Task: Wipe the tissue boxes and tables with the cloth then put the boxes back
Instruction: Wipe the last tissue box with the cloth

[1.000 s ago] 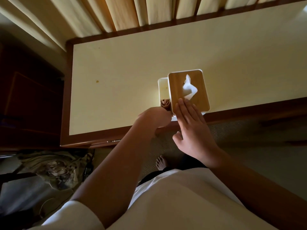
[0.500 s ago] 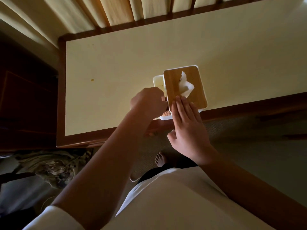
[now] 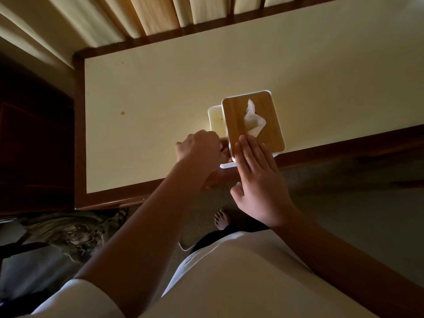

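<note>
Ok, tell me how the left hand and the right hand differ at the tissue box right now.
The left hand is curled in a fist; the right hand lies flat with straight fingers. The left hand is at the side wall of the tissue box, gripping a barely visible cloth; the right hand presses on its wooden lid and holds nothing. Both touch the same box, near the front edge of the table.

Single head-worn wide-angle view, aimed steeply down past chest (image 3: 241, 283); table (image 3: 160, 99) close ahead, curtains (image 3: 160, 17) far.

Tissue box (image 3: 252, 125) on table (image 3: 160, 99) — near front edge
</note>
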